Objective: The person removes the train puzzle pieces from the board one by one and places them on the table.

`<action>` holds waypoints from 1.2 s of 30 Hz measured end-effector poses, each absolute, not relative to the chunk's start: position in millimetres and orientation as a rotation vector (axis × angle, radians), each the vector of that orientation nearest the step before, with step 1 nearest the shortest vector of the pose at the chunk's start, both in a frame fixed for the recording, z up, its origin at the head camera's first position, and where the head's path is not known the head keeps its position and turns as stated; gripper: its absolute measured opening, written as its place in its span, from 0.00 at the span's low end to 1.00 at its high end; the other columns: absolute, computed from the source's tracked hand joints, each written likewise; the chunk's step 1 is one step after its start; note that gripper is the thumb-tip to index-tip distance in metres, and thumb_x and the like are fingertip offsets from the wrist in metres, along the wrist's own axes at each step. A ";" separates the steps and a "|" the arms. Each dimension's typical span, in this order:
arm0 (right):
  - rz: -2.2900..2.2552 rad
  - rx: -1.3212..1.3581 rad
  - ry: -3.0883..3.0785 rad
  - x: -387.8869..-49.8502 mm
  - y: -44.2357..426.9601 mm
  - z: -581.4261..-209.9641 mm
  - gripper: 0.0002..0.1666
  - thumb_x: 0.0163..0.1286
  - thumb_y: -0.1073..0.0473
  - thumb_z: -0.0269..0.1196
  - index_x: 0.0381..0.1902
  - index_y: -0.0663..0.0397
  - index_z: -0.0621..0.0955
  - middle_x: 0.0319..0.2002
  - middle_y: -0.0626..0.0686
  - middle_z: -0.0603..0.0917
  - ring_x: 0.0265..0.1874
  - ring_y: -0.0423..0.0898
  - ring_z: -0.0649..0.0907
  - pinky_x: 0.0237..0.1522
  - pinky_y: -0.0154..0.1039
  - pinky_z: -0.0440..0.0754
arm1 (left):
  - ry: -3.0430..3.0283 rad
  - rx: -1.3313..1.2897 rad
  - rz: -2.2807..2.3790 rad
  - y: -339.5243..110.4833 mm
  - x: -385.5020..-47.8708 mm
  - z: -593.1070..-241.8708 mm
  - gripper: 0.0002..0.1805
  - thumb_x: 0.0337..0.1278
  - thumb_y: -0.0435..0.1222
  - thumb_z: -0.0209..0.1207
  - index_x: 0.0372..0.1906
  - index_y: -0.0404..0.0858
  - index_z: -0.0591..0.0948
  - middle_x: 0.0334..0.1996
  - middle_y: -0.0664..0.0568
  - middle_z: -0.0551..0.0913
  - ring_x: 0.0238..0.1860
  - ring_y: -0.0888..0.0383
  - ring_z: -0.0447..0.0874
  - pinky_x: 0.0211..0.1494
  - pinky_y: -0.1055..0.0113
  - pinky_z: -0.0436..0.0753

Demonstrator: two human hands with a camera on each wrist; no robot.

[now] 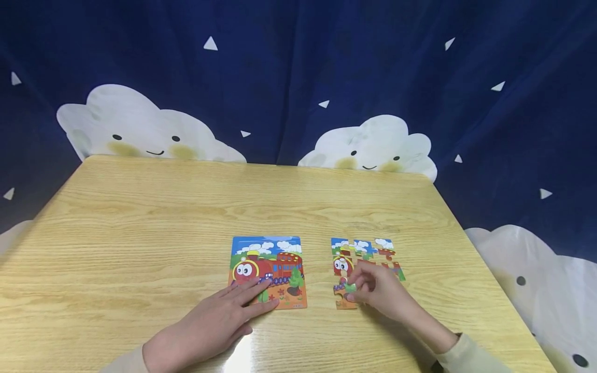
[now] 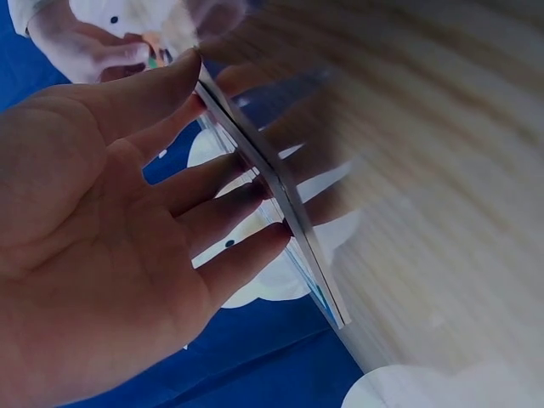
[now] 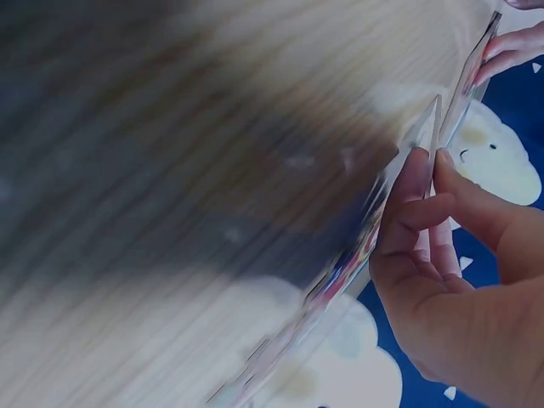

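A train picture board lies on the table, with the left hand resting on its lower left part, fingers spread and straight. In the left wrist view the left hand's fingertips touch the board's face. Right of the board are several puzzle pieces of the same train picture, grouped with gaps between some. The right hand pinches a piece with green on it between thumb and index finger over the lower left of the group. In the right wrist view the right hand holds a piece tilted up.
The wooden table extends around the board and pieces. Behind it hangs a dark blue curtain with white triangles and smiling clouds.
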State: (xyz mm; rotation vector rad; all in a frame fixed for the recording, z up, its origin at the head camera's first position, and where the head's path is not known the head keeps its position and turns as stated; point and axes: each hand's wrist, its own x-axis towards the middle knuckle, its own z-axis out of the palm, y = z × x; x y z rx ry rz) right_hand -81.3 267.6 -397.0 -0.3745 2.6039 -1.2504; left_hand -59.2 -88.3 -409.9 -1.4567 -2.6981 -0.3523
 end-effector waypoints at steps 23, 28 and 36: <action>-0.994 -0.193 2.801 -63.2 355.8 -388.3 0.14 0.50 0.66 0.75 0.34 0.56 0.82 0.25 0.46 0.77 0.22 0.35 0.76 0.22 0.32 0.75 | -2.751 -1.431 -0.323 -89.0 -59.3 -408.6 0.33 0.59 0.39 0.65 0.70 0.50 0.72 0.72 0.44 0.65 0.67 0.44 0.69 0.63 0.52 0.74; -0.964 -0.134 2.788 -63.5 361.3 -388.7 0.13 0.53 0.66 0.74 0.35 0.56 0.82 0.27 0.47 0.78 0.23 0.36 0.76 0.23 0.33 0.76 | -2.748 -1.436 -0.315 -88.7 -59.3 -407.9 0.32 0.58 0.39 0.66 0.70 0.50 0.72 0.72 0.44 0.65 0.68 0.45 0.68 0.63 0.53 0.73; -0.904 -0.141 2.838 -63.9 360.8 -391.8 0.13 0.52 0.66 0.74 0.33 0.55 0.81 0.29 0.48 0.76 0.25 0.37 0.76 0.25 0.33 0.75 | -2.752 -1.427 -0.319 -88.4 -59.2 -408.0 0.32 0.58 0.39 0.66 0.69 0.50 0.72 0.71 0.44 0.65 0.67 0.44 0.69 0.63 0.52 0.73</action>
